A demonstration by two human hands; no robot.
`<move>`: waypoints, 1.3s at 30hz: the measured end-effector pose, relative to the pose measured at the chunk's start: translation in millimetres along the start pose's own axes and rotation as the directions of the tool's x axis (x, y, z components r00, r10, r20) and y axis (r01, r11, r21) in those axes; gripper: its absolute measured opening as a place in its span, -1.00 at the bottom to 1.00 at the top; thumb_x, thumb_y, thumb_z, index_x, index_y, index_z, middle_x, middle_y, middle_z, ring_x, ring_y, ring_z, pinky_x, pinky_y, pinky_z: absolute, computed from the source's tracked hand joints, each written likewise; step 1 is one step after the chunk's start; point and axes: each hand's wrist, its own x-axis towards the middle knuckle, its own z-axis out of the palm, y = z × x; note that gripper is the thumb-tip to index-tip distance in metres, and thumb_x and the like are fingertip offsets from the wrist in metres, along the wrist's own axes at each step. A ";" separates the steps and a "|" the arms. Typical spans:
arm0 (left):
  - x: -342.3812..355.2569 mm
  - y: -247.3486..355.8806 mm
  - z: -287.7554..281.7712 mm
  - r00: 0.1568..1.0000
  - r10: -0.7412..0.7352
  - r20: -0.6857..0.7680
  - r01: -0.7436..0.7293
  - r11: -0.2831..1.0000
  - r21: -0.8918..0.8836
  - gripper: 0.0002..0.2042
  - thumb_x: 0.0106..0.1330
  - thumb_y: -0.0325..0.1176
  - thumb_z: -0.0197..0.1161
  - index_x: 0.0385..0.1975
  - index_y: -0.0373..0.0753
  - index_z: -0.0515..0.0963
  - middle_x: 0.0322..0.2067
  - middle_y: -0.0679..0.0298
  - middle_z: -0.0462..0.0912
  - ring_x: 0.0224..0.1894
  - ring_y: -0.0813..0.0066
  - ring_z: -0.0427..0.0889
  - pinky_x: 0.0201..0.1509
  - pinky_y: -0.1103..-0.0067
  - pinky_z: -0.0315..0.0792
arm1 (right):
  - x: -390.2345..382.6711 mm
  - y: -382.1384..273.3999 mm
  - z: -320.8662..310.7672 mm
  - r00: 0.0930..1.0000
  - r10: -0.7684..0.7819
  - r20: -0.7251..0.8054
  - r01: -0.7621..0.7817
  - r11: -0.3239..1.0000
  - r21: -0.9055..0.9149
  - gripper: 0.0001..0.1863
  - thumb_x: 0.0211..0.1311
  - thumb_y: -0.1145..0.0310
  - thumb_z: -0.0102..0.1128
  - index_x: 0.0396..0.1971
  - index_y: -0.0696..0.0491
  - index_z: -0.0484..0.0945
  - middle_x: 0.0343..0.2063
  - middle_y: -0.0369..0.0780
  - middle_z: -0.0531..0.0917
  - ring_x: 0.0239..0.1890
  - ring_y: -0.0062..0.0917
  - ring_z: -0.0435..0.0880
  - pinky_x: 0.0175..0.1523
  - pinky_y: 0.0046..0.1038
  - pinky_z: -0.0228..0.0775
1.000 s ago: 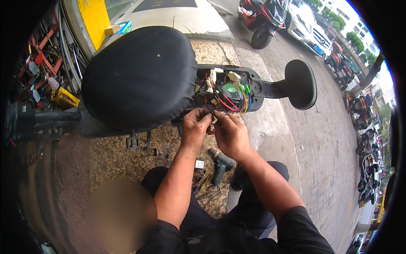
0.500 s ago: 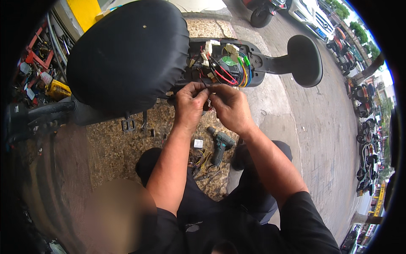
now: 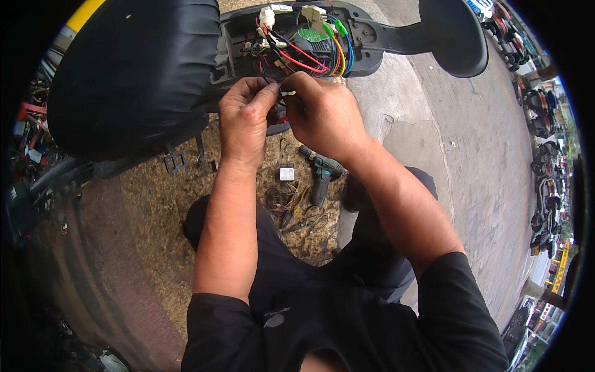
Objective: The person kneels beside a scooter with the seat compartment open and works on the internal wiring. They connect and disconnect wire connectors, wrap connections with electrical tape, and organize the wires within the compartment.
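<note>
My left hand and my right hand meet just in front of an open electric-scooter compartment. The left thumb and fingers pinch a thin dark wire that comes down from there. Close against them, the curled right fingers are pinched on the wire too; a small pale bit shows at their tips, too little to name. Inside the compartment lie red wires, yellow and blue wires, white plug connectors and green connectors. My fingers partly hide a red part below them.
A black padded seat fills the upper left, and a black backrest juts out right. On the stone slab lie a cordless drill, a small white box, scissors and loose wires. A pedal hangs left.
The view has shifted down and closer, so the compartment and seat sit higher in it. Both hands stay together at the wire, the right one turned more with its back showing.
</note>
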 end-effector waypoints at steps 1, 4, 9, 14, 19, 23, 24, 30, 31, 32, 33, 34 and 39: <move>1.7 -1.0 0.7 1.000 0.018 -0.010 -0.017 1.000 0.018 -0.97 0.34 -0.46 0.29 -0.32 -0.26 0.60 -0.41 0.39 0.64 -0.43 0.72 0.53 -0.39 0.68 0.42 | 1.0 0.7 -0.1 1.000 0.003 0.009 -0.002 1.000 -0.018 -0.83 0.12 0.48 0.26 -0.25 0.06 0.57 -0.50 -0.04 0.67 -0.40 -0.04 0.69 -0.31 -0.09 0.53; 1.4 -3.6 3.9 0.998 0.026 -0.059 -0.023 0.999 0.040 -0.98 0.31 -0.50 0.27 -0.32 -0.26 0.58 -0.44 0.37 0.63 -0.45 0.68 0.54 -0.43 0.70 0.39 | 2.9 1.5 -0.4 1.000 0.007 0.028 -0.006 0.999 -0.039 -0.84 0.11 0.41 0.28 -0.31 0.06 0.54 -0.48 -0.07 0.69 -0.41 -0.06 0.70 -0.32 -0.08 0.54; 2.0 -4.9 11.0 0.992 -0.010 -0.128 0.008 1.000 -0.014 -0.93 0.28 -0.56 0.19 -0.28 -0.29 0.58 -0.45 0.35 0.61 -0.50 0.65 0.51 -0.46 0.68 0.36 | 1.3 5.4 -1.0 0.999 -0.031 0.032 0.030 1.000 0.008 -0.85 0.12 0.39 0.28 -0.32 0.07 0.53 -0.47 -0.08 0.68 -0.42 -0.06 0.70 -0.33 -0.09 0.54; 4.5 7.6 0.7 0.978 -0.209 0.016 0.210 0.976 -0.063 -0.88 0.32 -0.53 0.17 -0.21 -0.29 0.60 -0.43 0.34 0.61 -0.48 0.63 0.49 -0.38 0.65 0.39 | -1.4 11.0 0.1 1.000 -0.020 0.013 0.019 0.996 0.089 -0.86 0.14 0.40 0.27 -0.33 0.06 0.52 -0.52 -0.07 0.66 -0.46 -0.04 0.67 -0.37 -0.10 0.51; 0.7 11.1 -3.5 0.986 -0.144 0.086 0.136 0.986 0.099 -0.94 0.39 -0.45 0.20 -0.24 -0.27 0.58 -0.44 0.37 0.58 -0.44 0.60 0.48 -0.30 0.63 0.37 | -1.9 13.5 -1.0 1.000 -0.024 0.006 0.024 0.994 0.106 -0.84 0.08 0.39 0.31 -0.38 0.08 0.52 -0.55 -0.07 0.64 -0.44 -0.07 0.68 -0.37 -0.11 0.53; -0.8 14.3 -3.9 0.984 -0.174 0.029 0.167 0.974 0.152 -0.94 0.40 -0.43 0.24 -0.27 -0.27 0.57 -0.46 0.36 0.58 -0.45 0.60 0.47 -0.32 0.62 0.34 | -1.8 12.4 -3.3 0.998 -0.050 -0.029 0.053 0.993 0.109 -0.83 0.08 0.38 0.30 -0.38 0.08 0.51 -0.55 -0.08 0.64 -0.44 -0.07 0.68 -0.36 -0.11 0.53; -0.7 15.2 -4.4 0.983 -0.181 0.031 0.174 0.972 0.155 -0.94 0.40 -0.43 0.25 -0.27 -0.27 0.57 -0.47 0.36 0.57 -0.45 0.60 0.46 -0.33 0.62 0.34 | -1.5 12.0 -3.8 0.998 -0.053 -0.038 0.057 0.992 0.111 -0.83 0.08 0.38 0.30 -0.38 0.08 0.51 -0.55 -0.08 0.64 -0.44 -0.07 0.68 -0.36 -0.10 0.53; -1.6 15.7 -7.1 0.971 -0.233 0.044 0.228 0.968 0.103 -0.92 0.40 -0.42 0.24 -0.28 -0.29 0.57 -0.49 0.34 0.56 -0.48 0.60 0.44 -0.35 0.62 0.33 | -1.7 11.7 -6.6 0.998 -0.040 0.042 0.038 0.998 0.042 -0.71 -0.04 0.30 0.40 -0.34 0.11 0.56 -0.41 -0.12 0.73 -0.34 -0.15 0.76 -0.26 -0.15 0.62; -2.2 15.7 -7.2 0.971 -0.233 0.056 0.227 0.969 0.095 -0.92 0.40 -0.43 0.24 -0.28 -0.30 0.57 -0.49 0.34 0.56 -0.48 0.60 0.43 -0.35 0.62 0.33 | -1.8 11.8 -6.7 0.998 -0.041 0.048 0.040 0.999 0.027 -0.70 -0.05 0.30 0.41 -0.34 0.11 0.57 -0.41 -0.12 0.73 -0.33 -0.16 0.76 -0.26 -0.16 0.62; -2.8 15.7 -7.0 0.965 -0.261 0.040 0.258 0.964 0.063 -0.92 0.40 -0.43 0.24 -0.27 -0.30 0.57 -0.48 0.34 0.56 -0.49 0.60 0.43 -0.35 0.62 0.33 | -2.0 11.9 -6.6 0.997 -0.040 0.060 0.038 0.999 0.028 -0.70 -0.05 0.29 0.41 -0.33 0.11 0.57 -0.41 -0.12 0.73 -0.33 -0.16 0.76 -0.26 -0.16 0.62; -3.3 15.5 -6.9 0.959 -0.281 0.037 0.280 0.959 0.037 -0.92 0.39 -0.43 0.23 -0.26 -0.30 0.57 -0.48 0.34 0.56 -0.49 0.61 0.43 -0.36 0.63 0.32 | -2.4 12.1 -6.5 0.997 -0.038 0.074 0.036 0.999 0.024 -0.69 -0.04 0.29 0.42 -0.33 0.10 0.57 -0.41 -0.13 0.73 -0.33 -0.16 0.76 -0.26 -0.16 0.62; -3.7 15.8 -6.9 0.956 -0.288 0.051 0.288 0.957 0.010 -0.92 0.39 -0.44 0.23 -0.26 -0.31 0.58 -0.47 0.34 0.56 -0.49 0.61 0.42 -0.36 0.63 0.32 | -2.8 12.4 -6.4 0.996 -0.036 0.087 0.034 0.999 0.020 -0.69 -0.04 0.28 0.42 -0.32 0.10 0.57 -0.41 -0.13 0.73 -0.32 -0.16 0.76 -0.25 -0.16 0.62; -4.0 16.0 -9.6 0.948 -0.304 0.094 0.307 0.952 -0.013 -0.90 0.38 -0.44 0.21 -0.20 -0.30 0.58 -0.45 0.35 0.56 -0.46 0.63 0.42 -0.37 0.64 0.32 | -4.0 13.7 -3.7 0.998 -0.012 0.057 0.007 0.997 0.075 -0.68 -0.02 0.25 0.43 -0.34 0.09 0.54 -0.44 -0.10 0.71 -0.34 -0.13 0.75 -0.28 -0.12 0.60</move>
